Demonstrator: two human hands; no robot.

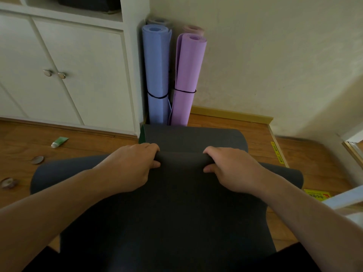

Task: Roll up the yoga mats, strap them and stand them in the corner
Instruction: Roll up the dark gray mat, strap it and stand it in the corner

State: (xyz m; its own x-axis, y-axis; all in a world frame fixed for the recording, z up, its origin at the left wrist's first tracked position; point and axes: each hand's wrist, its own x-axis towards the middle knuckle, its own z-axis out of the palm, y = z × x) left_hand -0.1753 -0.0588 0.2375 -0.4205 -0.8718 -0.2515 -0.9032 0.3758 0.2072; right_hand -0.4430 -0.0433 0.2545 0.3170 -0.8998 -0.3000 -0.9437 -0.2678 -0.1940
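A dark grey yoga mat (pixel 176 209) lies on the wooden floor in front of me, with a tight roll (pixel 181 159) formed partway along it. My left hand (pixel 133 165) grips the roll's left part, fingers curled over it and thumb under. My right hand (pixel 231 169) grips the right part the same way. Beyond the roll, a flat stretch of the mat (pixel 194 138) reaches toward the corner. In that corner stand a rolled blue mat (pixel 156 73) and a rolled purple mat (pixel 188 75), each bound with a black strap. Two more rolls show partly behind them.
A white cabinet (pixel 78 75) with two knobbed doors stands at the left. A green tube (pixel 60 142) and two tape rolls (pixel 37 160) (pixel 7 183) lie on the floor at left. A yellow sticker (pixel 316 195) and a door threshold are at right.
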